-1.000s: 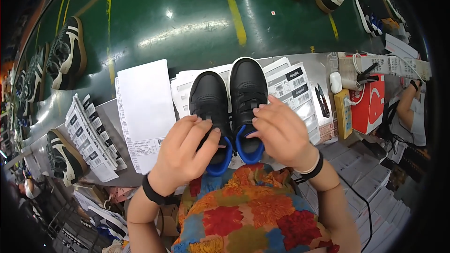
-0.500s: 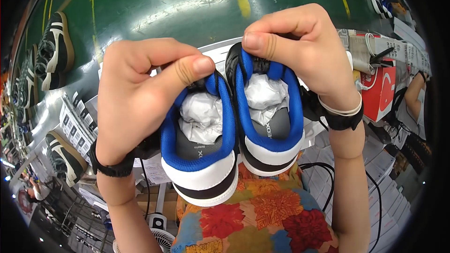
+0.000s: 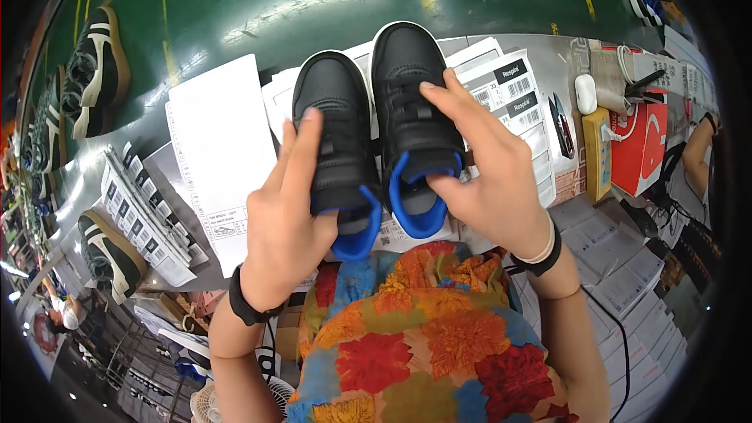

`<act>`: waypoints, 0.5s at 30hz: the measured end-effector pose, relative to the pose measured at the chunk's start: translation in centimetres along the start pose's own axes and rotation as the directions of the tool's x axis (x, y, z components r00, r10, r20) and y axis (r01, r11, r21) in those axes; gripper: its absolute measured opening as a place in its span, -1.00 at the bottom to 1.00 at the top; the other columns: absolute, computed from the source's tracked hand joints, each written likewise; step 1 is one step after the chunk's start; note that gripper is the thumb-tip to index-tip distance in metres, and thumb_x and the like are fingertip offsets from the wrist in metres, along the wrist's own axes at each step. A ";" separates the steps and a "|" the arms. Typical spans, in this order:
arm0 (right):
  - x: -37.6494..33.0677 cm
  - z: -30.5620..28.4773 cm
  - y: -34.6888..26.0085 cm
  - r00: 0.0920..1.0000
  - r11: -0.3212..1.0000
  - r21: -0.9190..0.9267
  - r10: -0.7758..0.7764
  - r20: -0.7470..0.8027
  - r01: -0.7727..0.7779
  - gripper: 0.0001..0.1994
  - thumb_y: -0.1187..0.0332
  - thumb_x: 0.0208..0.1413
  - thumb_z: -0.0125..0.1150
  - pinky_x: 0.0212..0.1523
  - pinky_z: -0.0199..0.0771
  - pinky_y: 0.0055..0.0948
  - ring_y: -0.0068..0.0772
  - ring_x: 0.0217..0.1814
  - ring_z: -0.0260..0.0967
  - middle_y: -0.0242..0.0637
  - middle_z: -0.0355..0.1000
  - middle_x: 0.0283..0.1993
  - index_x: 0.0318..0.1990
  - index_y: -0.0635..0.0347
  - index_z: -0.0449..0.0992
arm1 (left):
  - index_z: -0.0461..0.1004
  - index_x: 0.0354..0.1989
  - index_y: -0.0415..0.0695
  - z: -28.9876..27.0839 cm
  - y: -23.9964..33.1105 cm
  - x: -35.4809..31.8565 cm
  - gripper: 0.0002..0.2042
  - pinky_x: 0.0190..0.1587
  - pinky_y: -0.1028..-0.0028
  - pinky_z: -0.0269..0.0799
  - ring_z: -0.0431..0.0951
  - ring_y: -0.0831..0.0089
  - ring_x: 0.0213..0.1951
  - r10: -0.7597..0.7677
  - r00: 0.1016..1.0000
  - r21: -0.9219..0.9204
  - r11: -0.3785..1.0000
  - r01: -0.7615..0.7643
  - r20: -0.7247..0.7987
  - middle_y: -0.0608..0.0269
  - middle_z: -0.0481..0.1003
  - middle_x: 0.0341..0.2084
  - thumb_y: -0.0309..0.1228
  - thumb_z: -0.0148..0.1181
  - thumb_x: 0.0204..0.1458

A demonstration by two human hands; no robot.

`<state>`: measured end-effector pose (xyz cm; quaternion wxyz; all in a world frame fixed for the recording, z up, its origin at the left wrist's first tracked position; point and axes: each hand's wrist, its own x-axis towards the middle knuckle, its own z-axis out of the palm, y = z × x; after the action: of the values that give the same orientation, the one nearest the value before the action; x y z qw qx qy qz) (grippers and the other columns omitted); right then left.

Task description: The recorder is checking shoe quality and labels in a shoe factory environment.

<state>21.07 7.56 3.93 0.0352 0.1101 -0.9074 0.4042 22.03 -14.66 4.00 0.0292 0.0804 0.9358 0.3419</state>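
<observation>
A pair of black low shoes with blue collar linings is side by side in front of me, toes pointing away. My left hand [image 3: 283, 215] holds the left shoe [image 3: 330, 90], its thumb at the opening and its fingers stretched along the outer side of the upper. The right shoe [image 3: 406, 55] sits slightly farther away. My right hand [image 3: 501, 176] grips it, thumb in the opening by the tongue and fingertips on the straps. Dark insole shows inside both shoes; their toe interiors are hidden.
White paper sheets [image 3: 211, 125] lie left of the shoes, label sheets [image 3: 509, 82] to the right. Beyond are a pen [image 3: 562, 125], a white earbud case [image 3: 585, 94], a yellow power strip [image 3: 599, 153] and a red box [image 3: 638, 145]. Striped shoes [image 3: 98, 70] stand far left.
The shoes have turned from heels raised toward me to tops facing up, toes away. My hands moved from the tongues to the shoes' outer sides. White stuffing paper no longer shows.
</observation>
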 end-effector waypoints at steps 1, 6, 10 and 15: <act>0.3 -0.7 -0.3 0.998 1.000 -0.005 0.026 0.057 -0.026 -0.43 0.56 -0.22 0.35 -0.25 0.56 -0.41 -0.08 -0.25 0.58 0.11 0.54 -0.03 0.10 0.24 0.49 | 0.39 0.21 -0.21 -0.7 -0.1 0.2 -0.30 -0.25 0.30 0.57 0.64 -0.05 -0.29 0.040 0.996 -0.038 0.999 -0.038 0.075 -0.26 0.55 -0.14 -0.70 0.27 -0.30; 3.0 -4.1 -2.8 0.981 0.996 -0.066 -0.053 0.184 0.066 -0.54 0.59 -0.22 0.24 -0.58 0.36 -0.70 -0.63 -0.63 0.43 -0.27 0.57 -0.43 -0.03 0.26 0.59 | 0.51 0.05 -0.27 -4.8 2.1 1.7 -0.42 -0.43 0.44 0.49 0.61 0.14 -0.56 -0.002 0.986 -0.188 0.982 0.034 0.169 -0.03 0.59 -0.50 -0.67 0.20 -0.33; 3.2 -5.6 -4.4 0.979 0.993 -0.113 -0.022 0.202 0.046 -0.55 0.61 -0.24 0.21 -0.56 0.36 -0.71 -0.70 -0.63 0.39 -0.30 0.56 -0.46 -0.05 0.28 0.60 | 0.57 -0.02 -0.30 -7.4 4.8 2.9 -0.48 -0.23 0.64 0.46 0.69 0.45 -0.36 -0.008 0.973 -0.061 0.998 0.022 0.232 -0.02 0.65 -0.38 -0.71 0.23 -0.33; 2.1 -5.0 -4.8 0.992 0.993 0.112 0.026 0.126 -0.040 -0.52 0.66 -0.26 0.14 -0.32 0.45 -0.70 -0.69 -0.38 0.49 -0.29 0.59 -0.31 -0.03 0.41 0.58 | 0.60 -0.08 -0.33 -9.4 5.2 1.9 -0.50 -0.28 0.65 0.46 0.68 0.44 -0.42 0.049 0.979 0.030 0.998 -0.056 0.200 -0.01 0.65 -0.43 -0.70 0.17 -0.37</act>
<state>20.00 7.79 11.09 -0.0345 0.1217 -0.8849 0.4483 19.83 -16.42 14.51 0.1122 0.1395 0.9317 0.3162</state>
